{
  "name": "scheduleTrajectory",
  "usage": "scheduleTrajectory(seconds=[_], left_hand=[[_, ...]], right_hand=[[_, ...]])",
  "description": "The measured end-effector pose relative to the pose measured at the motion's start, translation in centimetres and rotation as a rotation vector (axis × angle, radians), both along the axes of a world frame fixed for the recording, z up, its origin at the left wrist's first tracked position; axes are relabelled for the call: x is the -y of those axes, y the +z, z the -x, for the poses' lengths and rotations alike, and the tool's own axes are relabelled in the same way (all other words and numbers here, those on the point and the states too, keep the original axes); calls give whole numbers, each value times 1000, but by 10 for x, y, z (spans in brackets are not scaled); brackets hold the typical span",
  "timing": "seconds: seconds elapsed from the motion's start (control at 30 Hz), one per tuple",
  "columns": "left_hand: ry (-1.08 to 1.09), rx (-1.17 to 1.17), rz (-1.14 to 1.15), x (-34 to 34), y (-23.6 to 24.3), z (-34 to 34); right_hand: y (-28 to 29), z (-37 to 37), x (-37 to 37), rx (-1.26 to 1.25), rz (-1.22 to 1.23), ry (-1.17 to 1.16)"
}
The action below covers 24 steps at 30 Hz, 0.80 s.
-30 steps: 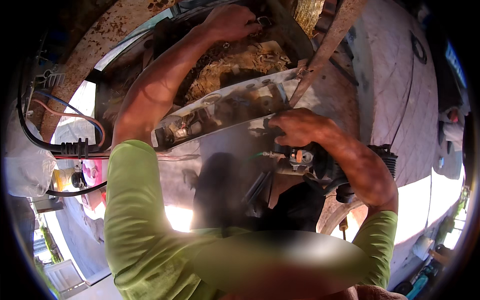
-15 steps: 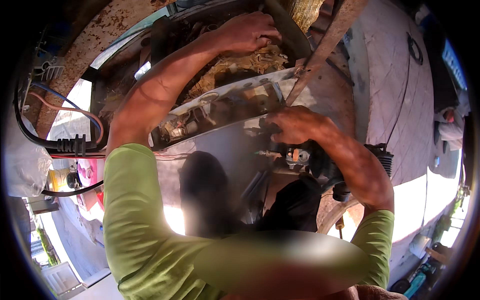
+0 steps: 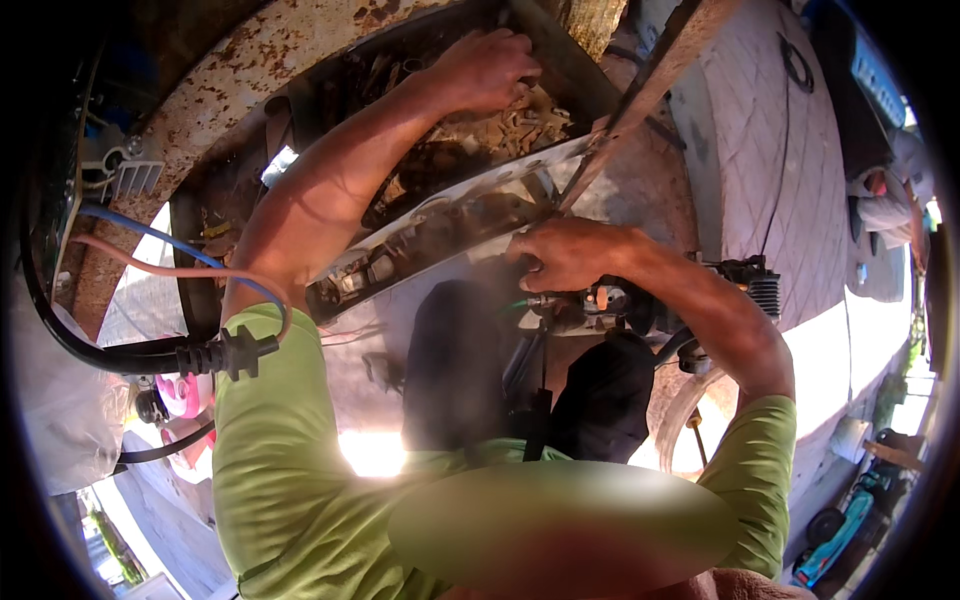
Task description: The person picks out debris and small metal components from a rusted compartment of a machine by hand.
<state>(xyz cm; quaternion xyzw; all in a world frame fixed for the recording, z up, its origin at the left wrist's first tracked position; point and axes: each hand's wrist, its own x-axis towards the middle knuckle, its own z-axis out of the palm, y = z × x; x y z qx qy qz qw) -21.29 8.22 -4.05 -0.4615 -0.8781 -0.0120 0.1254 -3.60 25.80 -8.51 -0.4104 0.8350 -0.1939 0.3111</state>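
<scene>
My left hand (image 3: 487, 72) reaches far forward, fingers curled, over a dark metal tray (image 3: 560, 42) holding a jumble of small brown, rusty parts (image 3: 525, 125). Whatever lies within those fingers is hidden. Closer to me, my right hand (image 3: 572, 252) hangs bent at the wrist, fingers drawn together beside a narrow metal trough (image 3: 440, 240); I cannot make out what, if anything, it pinches. Just below it is an orange and grey machine part (image 3: 605, 298) with a thin green-tipped end. My dark-trousered knees (image 3: 455, 360) are under both arms.
A rusty metal bar (image 3: 650, 95) slants past the tray's right end. At left, a black cable (image 3: 110, 355) with blue and pink hoses loops against my left arm. A ribbed black part (image 3: 764, 293) sits by my right forearm. Another person (image 3: 885, 205) is at the far right.
The view has shifted a little. Both hands appear slightly further left, still with curled fingers. The cable and hoses now overlap my left upper arm, and my knees have shifted.
</scene>
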Motion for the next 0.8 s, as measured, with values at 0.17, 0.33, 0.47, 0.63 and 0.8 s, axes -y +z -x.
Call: scheduleTrajectory(seconds=[0.17, 0.33, 0.47, 0.63, 0.8], left_hand=[[-230, 13, -315, -7, -27, -2], [-156, 63, -379, -15, -48, 0], [-8, 237, -295, -22, -33, -5], [103, 507, -339, -18, -19, -6], [62, 1173, -747, -4, 8, 12]], right_hand=[[-11, 4, -7, -107, -135, -23], [-4, 8, -16, -148, -148, -22], [-4, 10, -20, -152, -140, -40], [1, 12, -22, -143, -158, -26], [5, 14, -28, -127, 39, -3]])
